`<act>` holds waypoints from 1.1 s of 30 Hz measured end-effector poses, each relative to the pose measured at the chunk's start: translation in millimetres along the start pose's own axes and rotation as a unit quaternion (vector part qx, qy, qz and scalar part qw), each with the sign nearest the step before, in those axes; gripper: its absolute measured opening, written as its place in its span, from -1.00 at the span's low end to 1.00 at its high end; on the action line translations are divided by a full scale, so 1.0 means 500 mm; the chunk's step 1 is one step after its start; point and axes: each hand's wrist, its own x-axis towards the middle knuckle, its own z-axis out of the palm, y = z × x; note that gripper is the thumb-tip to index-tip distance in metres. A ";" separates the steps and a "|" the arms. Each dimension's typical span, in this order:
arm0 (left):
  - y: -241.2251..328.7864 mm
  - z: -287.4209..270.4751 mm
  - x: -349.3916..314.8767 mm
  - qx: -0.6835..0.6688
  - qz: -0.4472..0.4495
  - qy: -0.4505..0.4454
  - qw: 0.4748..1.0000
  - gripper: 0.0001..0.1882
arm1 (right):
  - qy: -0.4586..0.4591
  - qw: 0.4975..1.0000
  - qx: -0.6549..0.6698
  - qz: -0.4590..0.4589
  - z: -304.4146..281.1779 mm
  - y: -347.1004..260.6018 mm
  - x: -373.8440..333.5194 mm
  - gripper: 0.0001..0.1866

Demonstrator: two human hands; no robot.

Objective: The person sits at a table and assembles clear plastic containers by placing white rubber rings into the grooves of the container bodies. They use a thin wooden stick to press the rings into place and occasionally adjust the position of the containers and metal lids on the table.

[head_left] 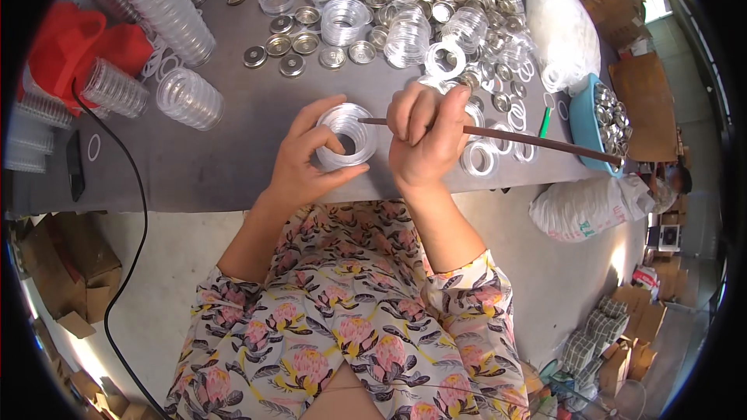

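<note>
My left hand (299, 157) is curled around a clear round plastic piece (362, 115), apparently several nested rings or shallow cups, near the table's front edge. Its thumb and fingers grip the rim from the left side. In my closed right hand (426, 138) is a thin brown stick (537, 141), held across the fist. The stick's narrow left tip meets the upper right rim of the clear piece; I cannot tell whether it touches. Its far end reaches right, over the edge of a blue basket (583, 120). Clear plastic rings (479, 159) lie just right of my right hand.
Silver metal lids (332, 57) and clear rings are heaped at the back. Stacked clear cups (190, 99) and a red bag (68, 40) stand left. A black cable (138, 179) hangs over the left edge. A white plastic bag (562, 23) sits back right, beside a green tool (545, 122).
</note>
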 end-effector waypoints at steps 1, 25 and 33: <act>0.001 -0.001 0.001 0.006 0.001 -0.001 1.000 -0.62 | -0.006 1.000 0.003 -0.007 -0.002 0.000 -0.001 -0.41; -0.005 0.035 -0.013 -0.099 -0.067 0.072 0.990 -0.15 | -0.011 0.989 0.064 0.135 0.021 0.020 -0.026 -0.40; -0.001 0.042 -0.015 -0.088 -0.070 0.075 0.991 -0.12 | -0.039 0.967 -0.180 0.176 0.039 -0.014 0.052 -0.41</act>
